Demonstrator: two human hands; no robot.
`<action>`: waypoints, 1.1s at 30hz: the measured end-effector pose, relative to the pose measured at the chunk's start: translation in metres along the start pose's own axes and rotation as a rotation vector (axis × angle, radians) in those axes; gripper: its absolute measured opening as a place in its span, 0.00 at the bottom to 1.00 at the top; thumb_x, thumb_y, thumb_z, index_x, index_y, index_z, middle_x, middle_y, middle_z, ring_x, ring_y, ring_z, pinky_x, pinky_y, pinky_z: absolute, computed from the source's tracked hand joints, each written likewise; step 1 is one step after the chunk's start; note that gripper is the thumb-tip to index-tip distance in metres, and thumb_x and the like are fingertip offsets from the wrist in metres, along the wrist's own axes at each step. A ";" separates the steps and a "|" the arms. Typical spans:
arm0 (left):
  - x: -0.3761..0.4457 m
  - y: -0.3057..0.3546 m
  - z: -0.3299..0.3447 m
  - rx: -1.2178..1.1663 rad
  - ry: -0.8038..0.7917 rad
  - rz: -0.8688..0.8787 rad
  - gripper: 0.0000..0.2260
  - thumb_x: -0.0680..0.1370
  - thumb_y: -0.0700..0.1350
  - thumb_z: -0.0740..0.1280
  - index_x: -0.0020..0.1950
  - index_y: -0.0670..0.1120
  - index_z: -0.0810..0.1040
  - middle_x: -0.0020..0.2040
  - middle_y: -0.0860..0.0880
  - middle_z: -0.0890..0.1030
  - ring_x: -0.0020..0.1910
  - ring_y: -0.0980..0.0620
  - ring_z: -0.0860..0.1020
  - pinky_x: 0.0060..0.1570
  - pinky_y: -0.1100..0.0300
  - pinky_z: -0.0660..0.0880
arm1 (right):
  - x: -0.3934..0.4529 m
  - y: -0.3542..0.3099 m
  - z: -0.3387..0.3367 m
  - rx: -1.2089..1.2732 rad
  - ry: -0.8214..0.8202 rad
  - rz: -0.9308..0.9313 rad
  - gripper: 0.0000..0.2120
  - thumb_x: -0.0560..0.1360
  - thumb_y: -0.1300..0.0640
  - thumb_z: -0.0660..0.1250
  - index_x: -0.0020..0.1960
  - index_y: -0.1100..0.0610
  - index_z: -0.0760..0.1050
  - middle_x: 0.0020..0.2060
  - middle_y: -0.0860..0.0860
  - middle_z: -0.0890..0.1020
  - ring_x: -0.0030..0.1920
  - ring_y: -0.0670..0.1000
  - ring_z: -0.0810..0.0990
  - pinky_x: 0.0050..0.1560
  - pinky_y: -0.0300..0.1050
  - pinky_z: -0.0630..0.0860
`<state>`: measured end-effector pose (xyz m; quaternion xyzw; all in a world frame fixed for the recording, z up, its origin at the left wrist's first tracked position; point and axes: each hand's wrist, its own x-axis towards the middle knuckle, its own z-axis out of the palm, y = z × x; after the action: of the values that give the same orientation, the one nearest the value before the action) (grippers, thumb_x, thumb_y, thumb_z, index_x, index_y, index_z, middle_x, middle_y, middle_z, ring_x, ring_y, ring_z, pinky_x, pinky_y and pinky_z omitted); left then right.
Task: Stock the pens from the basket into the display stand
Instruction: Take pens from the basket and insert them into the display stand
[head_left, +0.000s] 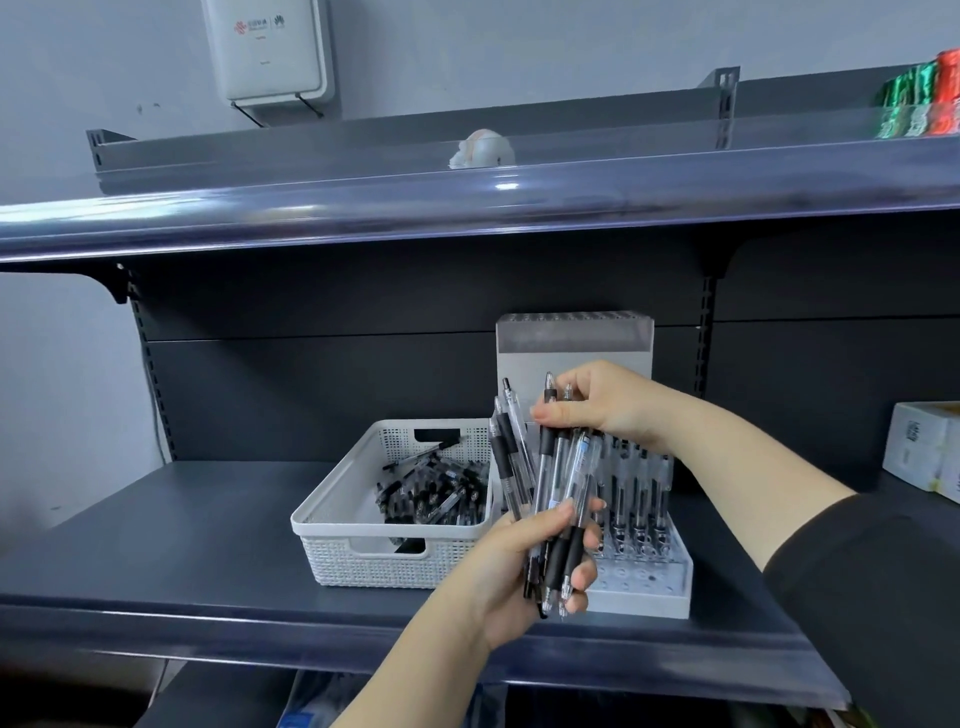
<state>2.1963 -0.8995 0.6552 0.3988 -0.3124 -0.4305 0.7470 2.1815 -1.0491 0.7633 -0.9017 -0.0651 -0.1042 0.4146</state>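
Seen from the head camera, a person's left hand (524, 566) grips a bundle of clear pens (558, 499) with black grips, held upright in front of a dark shelf (182, 545). The right hand (608, 402) reaches across and pinches the top of one pen in the bundle. Just behind, a white display stand (649, 587) already holds a row of pens. Beside it, to the left, a white woven basket (363, 551) contains a loose heap of more pens.
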 end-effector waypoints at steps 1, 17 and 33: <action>0.000 0.000 0.000 -0.023 -0.003 0.001 0.27 0.59 0.48 0.82 0.53 0.40 0.77 0.36 0.46 0.77 0.26 0.52 0.73 0.22 0.63 0.71 | 0.001 0.001 0.001 0.016 0.019 -0.014 0.23 0.62 0.40 0.71 0.42 0.60 0.79 0.36 0.55 0.77 0.39 0.52 0.74 0.48 0.49 0.70; -0.006 0.009 -0.013 0.192 0.086 -0.027 0.09 0.72 0.45 0.68 0.41 0.39 0.74 0.36 0.45 0.77 0.25 0.53 0.71 0.20 0.65 0.68 | 0.013 0.008 0.006 0.026 0.081 -0.030 0.12 0.73 0.49 0.69 0.54 0.51 0.76 0.46 0.48 0.82 0.49 0.50 0.80 0.51 0.38 0.73; -0.005 0.003 -0.018 0.163 0.110 0.079 0.08 0.73 0.43 0.66 0.39 0.39 0.74 0.33 0.47 0.76 0.24 0.53 0.71 0.22 0.62 0.72 | 0.024 -0.018 0.008 -0.245 0.070 -0.088 0.04 0.73 0.54 0.71 0.41 0.53 0.83 0.38 0.48 0.85 0.39 0.41 0.81 0.47 0.37 0.75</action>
<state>2.2098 -0.8883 0.6483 0.4687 -0.3204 -0.3511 0.7446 2.2025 -1.0303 0.7775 -0.9377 -0.0769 -0.1610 0.2983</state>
